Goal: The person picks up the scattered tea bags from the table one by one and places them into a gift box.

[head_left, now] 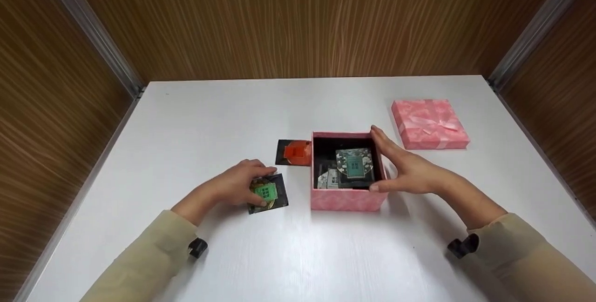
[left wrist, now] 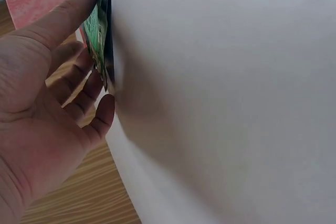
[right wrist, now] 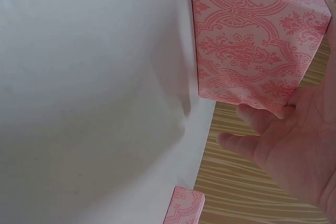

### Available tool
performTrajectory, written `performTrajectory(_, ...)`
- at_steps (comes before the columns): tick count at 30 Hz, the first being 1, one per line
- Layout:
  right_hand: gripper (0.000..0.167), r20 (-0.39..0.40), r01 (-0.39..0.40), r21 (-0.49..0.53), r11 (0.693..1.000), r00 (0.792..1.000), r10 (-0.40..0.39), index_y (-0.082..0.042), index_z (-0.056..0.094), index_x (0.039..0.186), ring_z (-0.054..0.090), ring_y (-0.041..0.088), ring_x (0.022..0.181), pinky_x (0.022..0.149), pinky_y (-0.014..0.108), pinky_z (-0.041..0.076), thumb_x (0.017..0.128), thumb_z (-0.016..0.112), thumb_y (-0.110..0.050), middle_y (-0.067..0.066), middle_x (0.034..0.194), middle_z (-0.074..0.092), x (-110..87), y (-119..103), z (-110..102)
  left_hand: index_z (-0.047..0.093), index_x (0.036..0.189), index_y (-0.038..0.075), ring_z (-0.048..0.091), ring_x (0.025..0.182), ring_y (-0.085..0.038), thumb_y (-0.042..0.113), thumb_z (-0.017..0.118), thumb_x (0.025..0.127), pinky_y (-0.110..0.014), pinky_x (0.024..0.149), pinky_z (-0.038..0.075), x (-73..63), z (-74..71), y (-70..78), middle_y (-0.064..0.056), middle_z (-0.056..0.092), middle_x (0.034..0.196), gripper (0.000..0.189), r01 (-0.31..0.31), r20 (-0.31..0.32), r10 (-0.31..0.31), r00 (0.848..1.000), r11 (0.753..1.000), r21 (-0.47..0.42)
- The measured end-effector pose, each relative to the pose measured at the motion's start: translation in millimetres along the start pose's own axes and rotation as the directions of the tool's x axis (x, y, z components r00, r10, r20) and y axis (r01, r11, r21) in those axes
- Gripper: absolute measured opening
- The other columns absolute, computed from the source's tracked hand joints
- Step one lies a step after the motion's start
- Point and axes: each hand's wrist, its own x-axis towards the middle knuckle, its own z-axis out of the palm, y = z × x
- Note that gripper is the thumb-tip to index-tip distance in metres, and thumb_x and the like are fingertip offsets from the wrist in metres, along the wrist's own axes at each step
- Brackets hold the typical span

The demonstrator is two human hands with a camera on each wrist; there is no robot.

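My left hand [head_left: 243, 182] pinches a dark square sachet with a green label [head_left: 266, 193], thumb on its face, close over the table left of the box. In the left wrist view the sachet [left wrist: 101, 32] shows edge-on between thumb and fingers. My right hand [head_left: 412, 171] holds the open pink gift box [head_left: 347, 199] at its right side, thumb at the front corner and a finger at the back corner. Inside lie a sachet with a teal label [head_left: 355, 167] and one with a pale label [head_left: 332, 178]. A sachet with an orange-red label [head_left: 294, 152] lies against the box's left side.
The pink lid [head_left: 430, 124] with its ribbon bow lies on the white table [head_left: 223, 111] behind and right of the box. Wood-grain panels [head_left: 298, 23] stand at the back and both sides.
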Motion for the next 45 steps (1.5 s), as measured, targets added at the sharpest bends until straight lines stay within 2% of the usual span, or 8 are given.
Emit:
performTrajectory(5,0.126,0.002,0.002,0.006,1.0,1.0,-0.002,-0.019,0.0,0.172,0.005,0.034,0.162,0.124,0.063,0.021,0.087,0.087,-0.049,0.006,0.178,-0.004,-0.9,-0.1,-0.1,0.047,0.162,0.02,0.053,0.109,-0.022,0.021,0.089,0.088,-0.042,0.101,0.048,3.1,0.8,-2.7,-0.004,0.059,0.125,0.085,0.026,0.011,-0.026,1.0,0.999,-0.026)
performTrajectory(12,0.124,0.001,0.023,0.012,1.0,1.0,-0.023,-0.017,0.001,0.172,0.006,0.034,0.162,0.124,0.063,0.021,0.087,0.087,-0.046,0.008,0.178,-0.003,-0.8,-0.7,-0.9,0.04,0.166,0.022,0.055,0.118,-0.025,0.017,0.082,0.096,-0.046,0.11,0.045,3.2,-1.1,-3.1,-0.012,0.057,0.152,0.082,0.024,-0.014,-0.025,1.0,0.997,-0.076)
performTrajectory(16,0.125,0.001,0.022,0.011,1.0,1.0,-0.023,-0.018,0.001,0.172,0.005,0.033,0.162,0.125,0.062,0.02,0.087,0.087,-0.047,0.007,0.178,-0.003,-0.4,-0.5,-0.7,0.04,0.166,0.024,0.056,0.107,-0.023,0.014,0.074,0.101,-0.041,0.1,0.047,2.6,-3.8,-4.9,-0.011,0.062,0.144,0.074,0.022,-0.036,-0.027,0.999,0.991,-0.131)
performTrajectory(21,0.125,-0.001,0.022,0.008,1.0,1.0,-0.022,-0.017,0.001,0.172,0.004,0.034,0.162,0.125,0.063,0.02,0.087,0.087,-0.047,0.008,0.178,-0.003,-0.7,-0.3,-1.0,0.047,0.162,0.027,0.057,0.093,-0.019,0.009,0.066,0.103,-0.036,0.086,0.047,0.7,-8.5,-6.3,-0.006,0.07,0.117,0.064,0.012,-0.062,-0.026,0.998,0.978,-0.209)
performTrajectory(26,0.125,0.002,0.017,0.008,1.0,1.0,-0.017,-0.019,0.001,0.172,0.004,0.034,0.163,0.125,0.063,0.02,0.087,0.087,-0.048,0.007,0.178,-0.004,-0.6,-0.8,-1.7,0.063,0.15,0.025,0.06,0.098,-0.02,0.005,0.065,0.103,-0.036,0.088,0.05,-3.8,-15.5,-5.9,-0.008,0.068,0.139,0.051,-0.005,-0.084,-0.014,0.996,0.974,-0.228)
performTrajectory(31,0.125,0.004,0.02,0.005,1.0,1.0,-0.02,-0.02,0.0,0.172,0.004,0.033,0.163,0.125,0.062,0.02,0.086,0.086,-0.05,0.007,0.178,-0.004,0.8,0.2,-0.7,0.075,0.137,0.018,0.061,0.104,-0.021,0.004,0.063,0.104,-0.038,0.091,0.051,-7.3,-20.6,-9.1,-0.009,0.072,0.131,0.038,-0.007,-0.116,-0.022,0.993,0.97,-0.242)
performTrajectory(40,0.125,0.009,0.007,0.02,1.0,1.0,-0.007,-0.022,0.0,0.172,0.005,0.032,0.163,0.124,0.061,0.023,0.087,0.086,-0.05,0.005,0.178,-0.004,0.0,0.4,-0.1,0.075,0.136,0.013,0.062,0.085,-0.027,0.016,0.073,0.101,-0.031,0.072,0.051,-9.0,-34.6,-5.8,-0.007,0.075,0.12,0.036,-0.046,-0.264,-0.019,0.964,0.97,-0.24)
performTrajectory(45,0.125,0.003,0.009,0.017,1.0,1.0,-0.009,-0.022,0.0,0.172,0.006,0.032,0.163,0.124,0.061,0.023,0.086,0.086,-0.05,0.006,0.179,-0.004,0.4,0.2,0.4,0.074,0.136,0.013,0.063,0.089,-0.027,0.02,0.078,0.097,-0.034,0.076,0.052,-10.1,-43.7,3.5,-0.005,0.076,0.113,0.04,-0.051,-0.339,-0.042,0.94,0.964,-0.261)
